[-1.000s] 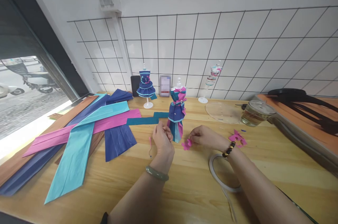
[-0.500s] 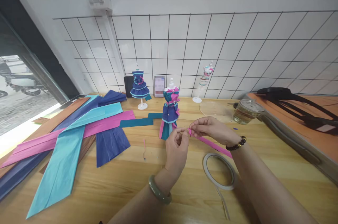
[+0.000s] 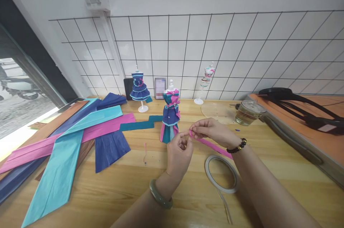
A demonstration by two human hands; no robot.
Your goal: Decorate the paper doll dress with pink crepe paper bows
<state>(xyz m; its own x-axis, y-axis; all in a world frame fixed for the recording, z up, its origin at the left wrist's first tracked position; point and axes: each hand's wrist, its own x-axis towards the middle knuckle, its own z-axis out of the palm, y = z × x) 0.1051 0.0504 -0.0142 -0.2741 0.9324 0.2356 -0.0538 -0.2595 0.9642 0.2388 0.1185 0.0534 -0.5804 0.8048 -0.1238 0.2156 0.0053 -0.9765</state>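
Between my two hands is a small pink strip of crepe paper (image 3: 190, 133). My left hand (image 3: 179, 152), with a green bangle at its wrist, pinches with thumb and forefinger at the left side of this strip. The fingers of my right hand (image 3: 211, 130) are closed on its other side. A longer pink strip (image 3: 215, 147) lies on the table under my right hand. Just behind my left hand stands a mini mannequin (image 3: 171, 111) in a blue, teal and pink paper dress. A roll of double-sided tape (image 3: 206, 170) lies below my right hand, its end unrolled.
Crepe paper strips (image 3: 64, 156) in several colours overlap on the left. Toward the wall stand a mannequin in a blue dress (image 3: 139, 90), a phone (image 3: 160, 88) and another mannequin (image 3: 208, 74). A lidded glass cup (image 3: 248, 112) is at the right, beside an orange surface (image 3: 303, 113).
My fingertips have shifted slightly on the small pink piece, which shows less between them now. The whole view has moved a little; the things on the table stay in place.
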